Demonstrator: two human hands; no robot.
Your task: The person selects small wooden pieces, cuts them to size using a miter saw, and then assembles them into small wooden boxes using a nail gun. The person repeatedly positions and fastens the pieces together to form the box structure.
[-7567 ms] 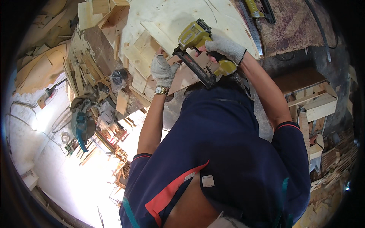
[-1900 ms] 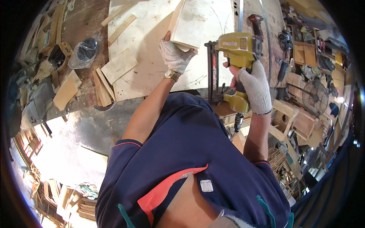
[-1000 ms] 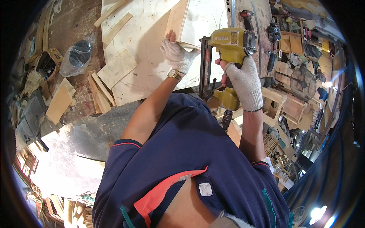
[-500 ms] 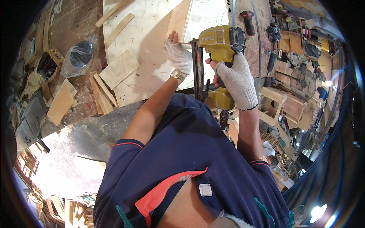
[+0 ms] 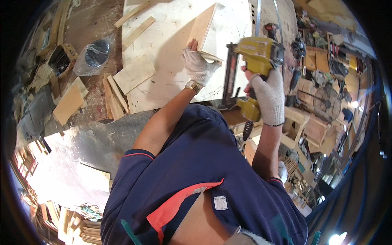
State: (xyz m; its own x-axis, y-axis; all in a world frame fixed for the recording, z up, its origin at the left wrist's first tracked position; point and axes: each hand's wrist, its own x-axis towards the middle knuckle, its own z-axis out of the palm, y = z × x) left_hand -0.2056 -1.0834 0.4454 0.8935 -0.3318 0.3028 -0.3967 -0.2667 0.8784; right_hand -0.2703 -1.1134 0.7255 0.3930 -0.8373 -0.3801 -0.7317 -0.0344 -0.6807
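Observation:
My right hand [image 5: 267, 96], in a pale knitted glove, is closed round the handle of a yellow nail gun [image 5: 257, 51]. The gun's dark magazine [image 5: 230, 75] points toward me, and a hose fitting hangs below its handle. The gun is held just right of a joined wooden piece [image 5: 202, 28], apart from it. My left hand [image 5: 198, 65], also gloved, grips the near end of that piece, fingers on its left face and thumb stretched along the near edge. The piece stands on a pale plywood sheet [image 5: 167, 90].
Loose wood offcuts [image 5: 134, 73] lie left on the sheet. Further left are a plastic-wrapped round dark object [image 5: 97, 53] and a box of small dark items [image 5: 61, 60]. A red-and-black power tool [image 5: 270, 30] lies far right; a fan [image 5: 326, 102] and wooden frames stand beyond the bench.
The nail gun has moved right and away from the wooden piece with my right hand. My left hand stays on the piece, its thumb now showing. The whole view has shifted slightly.

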